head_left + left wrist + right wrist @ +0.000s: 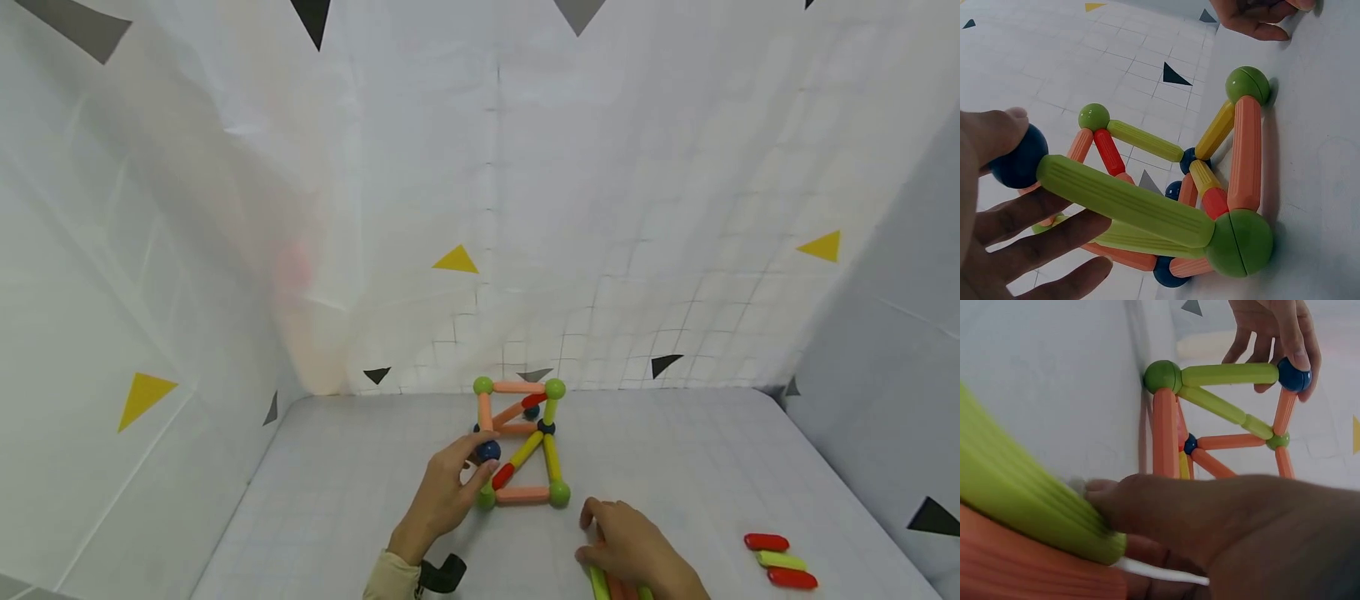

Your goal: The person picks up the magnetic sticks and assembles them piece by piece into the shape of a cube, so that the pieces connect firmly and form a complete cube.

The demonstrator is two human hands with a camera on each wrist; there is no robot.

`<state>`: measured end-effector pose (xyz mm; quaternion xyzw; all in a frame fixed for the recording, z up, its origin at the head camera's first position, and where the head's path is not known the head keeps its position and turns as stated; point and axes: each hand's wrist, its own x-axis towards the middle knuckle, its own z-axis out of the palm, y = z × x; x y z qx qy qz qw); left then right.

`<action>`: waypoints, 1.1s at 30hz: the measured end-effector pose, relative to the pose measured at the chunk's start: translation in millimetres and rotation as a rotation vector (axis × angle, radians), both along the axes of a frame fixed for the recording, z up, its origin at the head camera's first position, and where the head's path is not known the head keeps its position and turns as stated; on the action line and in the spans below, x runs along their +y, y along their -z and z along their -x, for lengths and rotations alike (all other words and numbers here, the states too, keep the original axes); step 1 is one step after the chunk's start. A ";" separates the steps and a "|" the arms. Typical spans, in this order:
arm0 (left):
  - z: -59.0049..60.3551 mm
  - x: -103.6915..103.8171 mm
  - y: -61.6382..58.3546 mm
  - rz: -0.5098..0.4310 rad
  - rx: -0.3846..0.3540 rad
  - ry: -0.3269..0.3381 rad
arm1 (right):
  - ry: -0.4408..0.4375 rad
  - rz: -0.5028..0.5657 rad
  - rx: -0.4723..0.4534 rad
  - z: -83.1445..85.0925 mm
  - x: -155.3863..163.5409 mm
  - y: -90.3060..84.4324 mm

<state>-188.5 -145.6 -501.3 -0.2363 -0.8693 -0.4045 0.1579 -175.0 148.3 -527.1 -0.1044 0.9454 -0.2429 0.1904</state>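
Blue ball (489,451): pinched in the left hand (446,493), at the near left side of the frame (527,450), above the desk (315,517).
Left hand: thumb and forefinger side close on the blue ball; the left wrist view shows the other fingers spread, fanned out beside a lime stick (1125,200).
Lime stick: runs from the blue ball to a green ball (1239,242) that rests on the desk.
Frame: stands upright, midway between the desk's left and right edges, its top reaching up in front of the far edge in the head view; green balls sit at its outer corners, darker blue ones at inner joints.
Yellow sticks (552,460): two, meeting at a dark blue ball (546,427) on the frame's right side.
Right hand (632,540): fingers bent, thumb and forefinger tips apart, over loose sticks (599,583) toward the desk's near side; the thumb is at the end of a lime one, but whether it grips, I cannot tell.
Loose sticks: lime and orange, side by side, partly covered by the right hand.
Red sticks (792,578): two, toward the desk's right edge, with a short lime piece (782,561) between them.
Sleeve (392,577): beige, at the left wrist.
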 end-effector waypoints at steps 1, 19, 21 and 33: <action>0.1 -0.3 -0.1 0.000 -0.004 -0.001 | -0.009 0.031 0.003 0.1 0.9 0.9; 0.8 -3.1 -2.6 0.006 -0.021 0.017 | 0.004 0.421 0.089 22.1 41.8 -6.5; 0.6 -3.0 -3.2 0.003 -0.026 0.014 | 0.094 0.453 0.146 24.0 40.8 -8.1; 1.0 -3.2 -2.0 -0.012 -0.025 0.017 | 0.420 0.771 0.353 33.5 15.5 -18.2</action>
